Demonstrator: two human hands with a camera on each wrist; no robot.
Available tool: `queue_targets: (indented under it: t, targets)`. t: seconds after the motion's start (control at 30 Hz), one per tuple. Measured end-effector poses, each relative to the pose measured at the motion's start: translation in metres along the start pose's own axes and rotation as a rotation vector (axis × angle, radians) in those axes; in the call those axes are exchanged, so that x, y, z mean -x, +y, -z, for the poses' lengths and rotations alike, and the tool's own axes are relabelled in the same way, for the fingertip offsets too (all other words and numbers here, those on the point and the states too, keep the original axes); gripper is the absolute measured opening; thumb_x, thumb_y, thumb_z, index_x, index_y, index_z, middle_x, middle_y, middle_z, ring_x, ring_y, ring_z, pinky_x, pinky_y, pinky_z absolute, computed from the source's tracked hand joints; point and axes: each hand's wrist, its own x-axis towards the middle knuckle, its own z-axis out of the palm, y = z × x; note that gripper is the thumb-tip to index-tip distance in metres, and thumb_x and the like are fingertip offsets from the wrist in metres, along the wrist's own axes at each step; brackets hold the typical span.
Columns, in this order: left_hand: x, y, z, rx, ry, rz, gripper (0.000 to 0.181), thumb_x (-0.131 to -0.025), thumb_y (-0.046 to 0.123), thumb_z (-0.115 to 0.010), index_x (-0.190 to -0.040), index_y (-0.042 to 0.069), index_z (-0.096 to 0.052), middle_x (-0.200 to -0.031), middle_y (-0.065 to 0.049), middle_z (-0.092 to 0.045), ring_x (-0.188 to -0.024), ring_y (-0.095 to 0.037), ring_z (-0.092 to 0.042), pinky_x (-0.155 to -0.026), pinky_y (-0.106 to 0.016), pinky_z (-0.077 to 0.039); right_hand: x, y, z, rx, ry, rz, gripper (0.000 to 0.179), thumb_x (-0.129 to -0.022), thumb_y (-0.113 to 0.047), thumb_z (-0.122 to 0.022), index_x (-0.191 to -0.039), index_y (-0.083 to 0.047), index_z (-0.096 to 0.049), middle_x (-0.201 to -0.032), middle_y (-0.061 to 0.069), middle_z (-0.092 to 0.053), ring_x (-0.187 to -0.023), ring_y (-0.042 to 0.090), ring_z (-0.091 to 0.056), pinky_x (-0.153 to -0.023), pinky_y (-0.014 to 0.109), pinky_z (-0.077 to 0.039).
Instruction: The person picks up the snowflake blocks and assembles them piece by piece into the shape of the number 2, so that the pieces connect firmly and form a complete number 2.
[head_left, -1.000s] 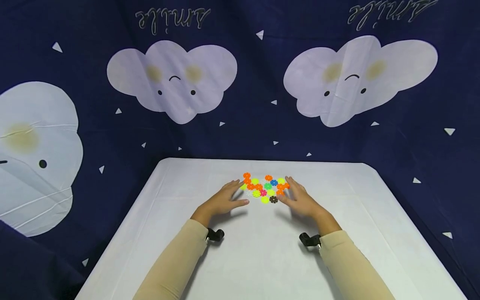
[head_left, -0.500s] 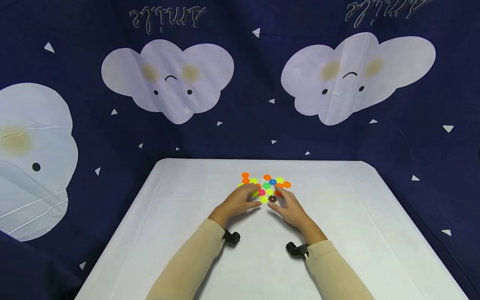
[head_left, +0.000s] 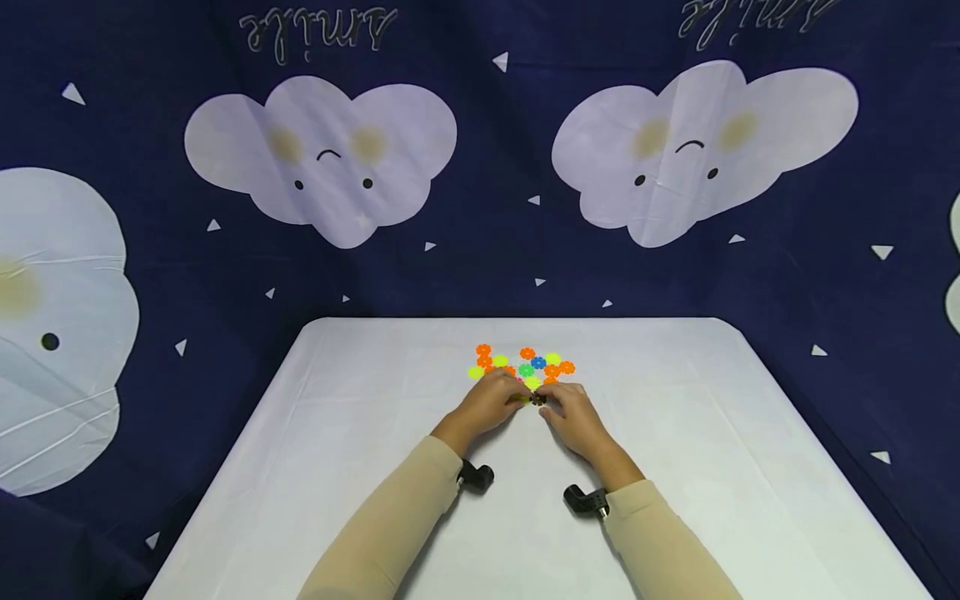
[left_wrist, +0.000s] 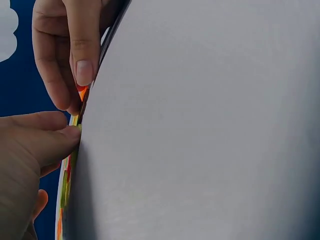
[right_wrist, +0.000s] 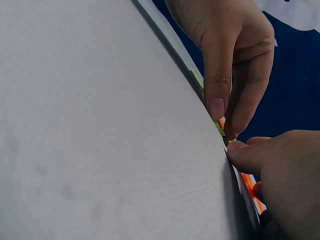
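Note:
Several small flower-shaped plastic snowflake discs lie in a cluster on the white table (head_left: 480,517). My left hand (head_left: 489,403) has its thumb and index finger pinched together at a yellow-green snowflake disc (head_left: 524,401), mostly covered by the fingertips. Facing it, my right hand (head_left: 576,418) holds a dark brown snowflake disc (head_left: 537,400) between thumb and curled fingers. The two sets of fingertips nearly meet at the front of the cluster. In the left wrist view the left hand (left_wrist: 30,150) is low at the left edge. The right wrist view shows the right hand (right_wrist: 285,165) from behind, hiding its grip.
Behind the hands lie an orange disc (head_left: 483,350), a blue disc (head_left: 538,363), a green disc (head_left: 527,370) and several more orange and yellow ones. A dark blue curtain (head_left: 495,275) with printed clouds hangs past the table's far edge.
Both hands have moved inward from the sides of the cluster to its front. Their fingers have closed in on the yellow-green and brown discs. The head view has shifted slightly.

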Motion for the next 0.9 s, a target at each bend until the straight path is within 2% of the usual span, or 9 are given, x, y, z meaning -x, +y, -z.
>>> queue_targets:
  t: [0.1, 0.23, 0.3, 0.43, 0.53, 0.67, 0.8, 0.9]
  targets:
    - [0.002, 0.0, -0.002, 0.017, 0.024, 0.036, 0.015, -0.095, 0.011, -0.081, -0.109, 0.017, -0.084, -0.106, 0.008, -0.077, -0.106, -0.015, -0.06, -0.095, -0.028, -0.049, 0.0, 0.0, -0.004, 0.013, 0.04, 0.024, 0.026, -0.09, 0.004, -0.08, -0.116, -0.001, -0.074, -0.119, 0.013, -0.073, -0.116, 0.038, -0.057, -0.104, 0.056, -0.045]
    - [0.005, 0.002, -0.002, -0.009, 0.03, 0.12, 0.016, -0.095, 0.018, -0.082, -0.11, 0.023, -0.083, -0.114, 0.01, -0.073, -0.111, -0.016, -0.055, -0.093, -0.037, -0.039, -0.004, -0.001, -0.01, 0.028, 0.086, 0.043, 0.021, -0.089, 0.003, -0.082, -0.108, 0.0, -0.076, -0.109, 0.011, -0.075, -0.109, 0.038, -0.06, -0.099, 0.055, -0.045]
    - [0.006, 0.003, -0.001, -0.03, 0.027, 0.153, 0.017, -0.095, 0.022, -0.082, -0.112, 0.025, -0.082, -0.118, 0.01, -0.072, -0.112, -0.017, -0.053, -0.089, -0.041, -0.035, -0.005, -0.003, -0.013, 0.047, 0.102, 0.035, 0.017, -0.09, 0.001, -0.083, -0.106, -0.001, -0.077, -0.106, 0.01, -0.075, -0.106, 0.037, -0.06, -0.094, 0.055, -0.045]
    - [0.006, 0.005, -0.001, -0.03, 0.011, 0.172, 0.019, -0.096, 0.022, -0.082, -0.115, 0.025, -0.082, -0.119, 0.011, -0.074, -0.109, -0.016, -0.053, -0.087, -0.042, -0.034, -0.007, -0.007, -0.016, 0.077, 0.127, -0.008, 0.016, -0.089, -0.001, -0.084, -0.104, -0.005, -0.078, -0.103, 0.008, -0.073, -0.103, 0.037, -0.058, -0.088, 0.057, -0.044]
    - [0.005, 0.006, -0.001, 0.007, -0.011, 0.21, 0.021, -0.095, 0.021, -0.082, -0.115, 0.025, -0.081, -0.117, 0.01, -0.073, -0.111, -0.017, -0.052, -0.088, -0.041, -0.033, -0.006, -0.009, -0.017, 0.068, 0.14, -0.04, 0.02, -0.088, 0.0, -0.085, -0.106, -0.006, -0.078, -0.103, 0.008, -0.069, -0.102, 0.036, -0.056, -0.088, 0.058, -0.042]
    - [0.004, 0.006, 0.0, 0.082, -0.017, 0.252, 0.025, -0.094, 0.016, -0.084, -0.117, 0.024, -0.079, -0.106, 0.007, -0.064, -0.107, -0.018, -0.052, -0.088, -0.038, -0.035, -0.004, -0.011, -0.016, 0.041, 0.147, -0.075, 0.023, -0.088, 0.0, -0.085, -0.109, -0.006, -0.078, -0.103, 0.008, -0.061, -0.097, 0.032, -0.056, -0.089, 0.058, -0.039]
    - [0.009, 0.006, 0.0, 0.203, 0.015, 0.21, 0.023, -0.094, 0.008, -0.082, -0.116, 0.014, -0.077, -0.095, 0.005, -0.057, -0.091, -0.015, -0.053, -0.083, -0.03, -0.044, 0.002, -0.014, -0.015, 0.008, 0.171, -0.077, 0.021, -0.087, 0.004, -0.084, -0.106, -0.003, -0.077, -0.098, 0.008, -0.059, -0.085, 0.026, -0.06, -0.086, 0.053, -0.044]
    - [0.017, 0.006, -0.001, 0.287, 0.069, 0.206, 0.016, -0.094, 0.008, -0.082, -0.11, 0.01, -0.079, -0.092, 0.006, -0.063, -0.083, -0.01, -0.056, -0.075, -0.025, -0.05, 0.005, -0.016, -0.014, -0.016, 0.201, -0.052, 0.02, -0.087, 0.006, -0.084, -0.103, -0.001, -0.077, -0.095, 0.008, -0.065, -0.081, 0.024, -0.064, -0.079, 0.045, -0.053]
